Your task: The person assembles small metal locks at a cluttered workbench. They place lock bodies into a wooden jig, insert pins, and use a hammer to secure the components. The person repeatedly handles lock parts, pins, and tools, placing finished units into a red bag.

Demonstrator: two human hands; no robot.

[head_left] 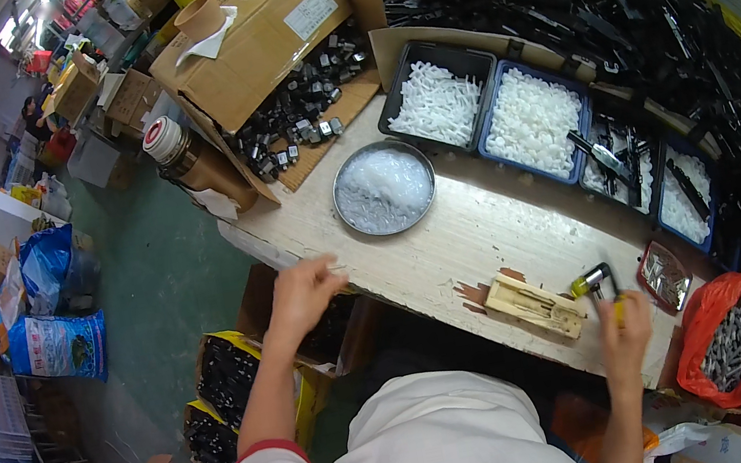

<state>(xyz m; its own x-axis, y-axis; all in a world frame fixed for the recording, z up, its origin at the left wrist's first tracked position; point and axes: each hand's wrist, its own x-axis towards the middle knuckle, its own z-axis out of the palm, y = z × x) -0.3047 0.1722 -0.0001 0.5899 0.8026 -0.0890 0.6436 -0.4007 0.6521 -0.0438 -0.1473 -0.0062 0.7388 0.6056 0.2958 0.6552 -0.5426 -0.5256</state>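
Note:
My left hand [305, 293] is held over the table's front edge, below the round metal dish [384, 187] of clear and whitish small pieces. Its fingers are curled together, and whatever may be between them is too small to make out. On the right, my right hand [627, 325] is closed around a yellow and black hand tool [597, 281], blurred, with a bent dark part pointing away from me. Just left of that tool lies a pale wooden block fixture [534, 305] with a carved groove, resting on the worn tabletop [497, 219].
Trays of white plastic parts [437, 101] line the back, beside heaped black parts [590, 14]. A cardboard box [268, 41] spills small metal-and-black pieces. On the right stand a red dish [664, 276] and a red bag [690, 354] of grey parts. A flask [189, 159] stands at left.

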